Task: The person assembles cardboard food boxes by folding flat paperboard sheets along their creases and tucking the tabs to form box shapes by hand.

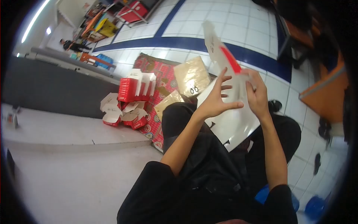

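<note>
A white cardboard box blank with a red strip (231, 61) stands raised in front of me. A larger white cardboard sheet (233, 125) lies across my lap below it; I cannot tell whether the two are one piece. My right hand (257, 95) has its fingers bent round the right edge of the raised blank. My left hand (218, 99) is open at the left side, fingers spread and thumb stretched out over the white cardboard. Several folded red-and-white boxes (128, 89) are piled to the left.
Tan wrapped packages (192, 76) lie on a red patterned mat (147, 127). A grey panel (56, 82) runs along the left. Orange furniture (322, 87) stands at the right, and blue bottles (315, 205) sit at lower right. Another person (72, 45) is far off at upper left.
</note>
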Demonstrator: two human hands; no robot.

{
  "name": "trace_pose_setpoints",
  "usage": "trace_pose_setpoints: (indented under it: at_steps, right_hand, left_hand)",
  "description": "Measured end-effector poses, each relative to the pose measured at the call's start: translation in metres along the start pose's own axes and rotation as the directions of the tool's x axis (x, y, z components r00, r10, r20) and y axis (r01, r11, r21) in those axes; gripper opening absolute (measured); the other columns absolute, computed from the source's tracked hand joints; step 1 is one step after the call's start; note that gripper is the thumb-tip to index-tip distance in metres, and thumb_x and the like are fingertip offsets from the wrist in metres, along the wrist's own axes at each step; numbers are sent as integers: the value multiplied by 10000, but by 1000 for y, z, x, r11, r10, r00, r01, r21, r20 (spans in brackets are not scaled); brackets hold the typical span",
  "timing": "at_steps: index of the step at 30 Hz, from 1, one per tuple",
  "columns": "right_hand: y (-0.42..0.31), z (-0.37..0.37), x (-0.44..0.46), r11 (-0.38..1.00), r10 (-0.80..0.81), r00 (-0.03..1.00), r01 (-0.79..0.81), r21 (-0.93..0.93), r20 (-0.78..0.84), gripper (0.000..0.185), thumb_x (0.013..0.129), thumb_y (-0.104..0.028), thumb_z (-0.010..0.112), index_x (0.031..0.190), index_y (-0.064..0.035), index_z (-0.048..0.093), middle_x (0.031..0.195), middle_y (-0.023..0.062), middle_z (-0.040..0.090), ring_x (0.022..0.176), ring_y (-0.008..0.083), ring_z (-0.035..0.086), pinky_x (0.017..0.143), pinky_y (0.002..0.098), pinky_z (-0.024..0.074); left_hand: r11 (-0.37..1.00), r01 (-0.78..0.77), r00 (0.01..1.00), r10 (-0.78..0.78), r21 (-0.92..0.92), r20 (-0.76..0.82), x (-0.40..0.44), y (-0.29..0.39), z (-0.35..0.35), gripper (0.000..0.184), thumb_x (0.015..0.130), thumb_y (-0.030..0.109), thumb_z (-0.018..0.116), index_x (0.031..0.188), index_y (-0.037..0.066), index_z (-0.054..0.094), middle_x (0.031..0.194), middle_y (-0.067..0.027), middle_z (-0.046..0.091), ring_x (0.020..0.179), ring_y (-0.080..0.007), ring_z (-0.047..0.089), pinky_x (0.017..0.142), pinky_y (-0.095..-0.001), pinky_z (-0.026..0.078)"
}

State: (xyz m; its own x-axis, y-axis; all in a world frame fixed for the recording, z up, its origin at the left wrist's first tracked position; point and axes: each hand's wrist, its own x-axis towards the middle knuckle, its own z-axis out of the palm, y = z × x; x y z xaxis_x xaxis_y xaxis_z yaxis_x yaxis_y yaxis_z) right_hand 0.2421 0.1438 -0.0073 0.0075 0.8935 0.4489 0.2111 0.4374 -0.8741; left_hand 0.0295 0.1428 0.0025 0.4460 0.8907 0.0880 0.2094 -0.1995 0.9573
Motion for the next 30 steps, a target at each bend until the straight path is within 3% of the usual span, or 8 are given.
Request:
trace_pose_setpoints:
  at_steps: [3,5,7,9,11,12,19,30]
  right_hand:
    - [-13,10,-4,979,-135,974,160,-130,182,466,1020,99,535,1472,3,585,1391,140,682,1347,225,630,1122,371,503]
    - [-17,22,-9,956,-198,945,245,-163,261,449,1036,94,540,1472,-5,583,1364,142,683,1330,228,636,1118,377,505]
    - [-10,41,-16,949,211,975,-189,251,-64,400,1083,46,546,1479,-14,552,1332,152,664,1261,233,658,1093,378,521]
    - [15,47,-17,953,159,970,-103,284,-181,347,1131,-25,528,1479,-27,524,1344,157,633,1195,218,664,1087,352,516]
    - [21,47,-21,988,84,984,-102,-113,-155,336,1149,-88,545,1477,-24,503,1343,153,605,1118,176,663,947,304,583]
    - [-2,47,-20,939,341,939,-339,58,-36,295,1156,-127,549,1424,-3,537,1273,148,604,1047,170,669,737,271,614]
    - [-6,52,-10,962,-105,994,98,-256,-13,253,1065,38,642,1306,-18,697,1228,106,679,1015,204,718,726,298,648]
    - [0,34,-1,995,-9,994,19,-98,107,257,1002,78,697,1236,1,770,1332,166,765,1160,261,763,868,353,681]
  left_hand:
    - [681,173,903,-398,-711,-161,27,21,-24,802,952,276,886,1541,47,391,1541,-202,539,1293,-259,646,995,-426,592]
    - [784,77,902,-318,-616,-292,37,-7,-26,684,968,260,869,1461,29,455,1458,-187,608,1241,-248,676,983,-408,591]
    - [866,-8,889,-223,-501,-400,42,-13,-27,568,984,243,853,1380,11,518,1375,-172,677,1188,-236,706,971,-391,591]
    - [977,-140,847,33,-163,-530,28,-4,-13,435,984,207,836,1278,-20,610,1189,-158,757,1070,-230,748,930,-370,600]
    - [986,-158,790,164,62,-590,20,-5,0,409,974,190,834,1257,-26,632,1172,-167,762,1047,-232,755,911,-373,607]
    - [951,-140,740,285,275,-609,18,-5,2,384,964,172,833,1235,-32,655,1155,-176,768,1025,-234,762,892,-375,613]
    - [980,-157,870,80,-119,-486,9,2,-9,382,978,111,806,1297,-42,664,1181,-156,773,1098,-241,773,950,-370,616]
    - [826,-182,917,-54,-534,-396,14,-7,-18,200,1088,58,687,1264,-3,615,1232,-92,719,1128,-148,709,998,-332,611]
